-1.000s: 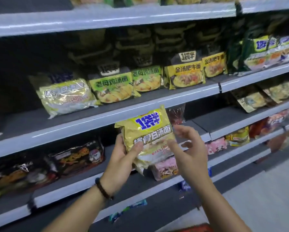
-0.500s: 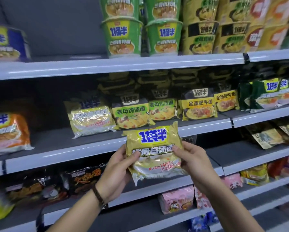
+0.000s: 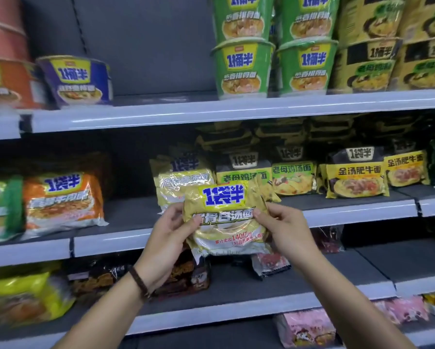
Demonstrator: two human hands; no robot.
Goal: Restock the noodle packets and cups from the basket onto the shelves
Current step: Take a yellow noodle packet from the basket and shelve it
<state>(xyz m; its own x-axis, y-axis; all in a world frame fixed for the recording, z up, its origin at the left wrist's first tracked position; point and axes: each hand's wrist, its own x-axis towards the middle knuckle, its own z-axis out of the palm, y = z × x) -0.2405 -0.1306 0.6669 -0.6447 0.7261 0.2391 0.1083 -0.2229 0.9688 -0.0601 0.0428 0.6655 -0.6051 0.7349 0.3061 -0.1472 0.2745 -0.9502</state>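
A: hands status?

B: on my feed both grip one packet; left hand (image 3: 168, 235) pinches its left edge, thumb on the front, fingers behind; right hand (image 3: 284, 227) pinches the right edge the same way; dark bracelet (image 3: 140, 283) on the left wrist.

A: which packet, where?

B: gold noodle packet (image 3: 224, 217), blue logo at the top, face toward me; held in the air in front of the middle shelf (image 3: 350, 207), which it does not rest on; just behind it on that shelf I see a matching gold packet (image 3: 178, 180), leaning back.

A: neighbours on that shelf?

B: right of the gold one, green-labelled packets (image 3: 293, 178), then yellow-and-black packets (image 3: 357, 178); more dark packs are stacked behind those, too dim to read; to the left, past a bare stretch, an orange packet (image 3: 60, 200); a green-edged one beyond it is cut by the frame.

A: above and below?

B: upper shelf (image 3: 211, 114): two stacks of green cups (image 3: 241, 69) above the hands; black-and-yellow cups (image 3: 367, 64) right of them; purple cup (image 3: 77, 81) well to the left; orange-red cups (image 3: 4, 79) at the edge, blurred; lower shelf (image 3: 236, 313): dark packets (image 3: 181, 273) behind the left wrist; yellow packets (image 3: 22, 295) far left, blurred; pink packets (image 3: 307, 328) one level down.
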